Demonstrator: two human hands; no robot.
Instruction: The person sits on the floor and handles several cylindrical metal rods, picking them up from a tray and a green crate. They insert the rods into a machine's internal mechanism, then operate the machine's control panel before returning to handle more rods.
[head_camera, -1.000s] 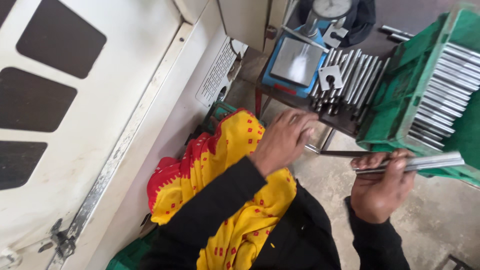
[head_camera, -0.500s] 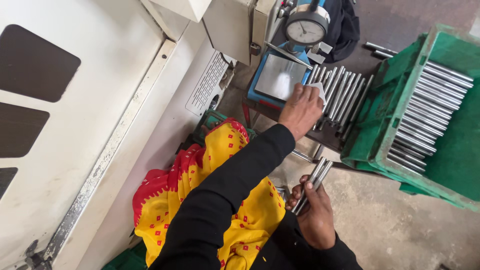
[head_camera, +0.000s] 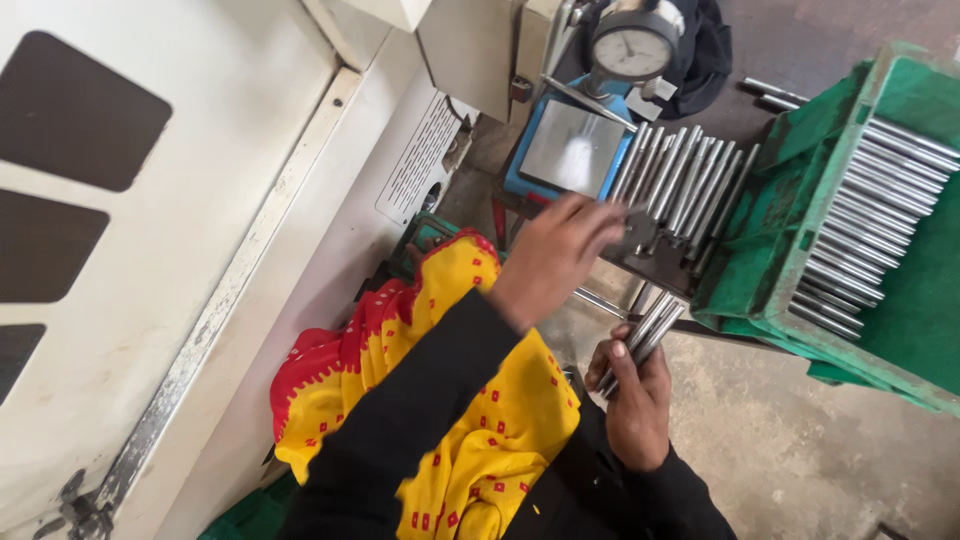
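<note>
Left hand (head_camera: 555, 250) reaches over the desk (head_camera: 660, 265), fingers loosely curled, at the near ends of the loose steel rods (head_camera: 680, 180) lying side by side — whether it grips one, cannot tell. Right hand (head_camera: 632, 385) closed around a bundle of rods (head_camera: 640, 335), held low. Green crate (head_camera: 790, 260) at right holds more rods in a row. Judged: stiff, heavy for size, slick — take mid-length.

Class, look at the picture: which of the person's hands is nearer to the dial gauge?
Left. The left hand reaches up over the rods on the bench, just below the dial gauge. The right hand is lower, near the lap, gripping a bundle of rods.
</note>
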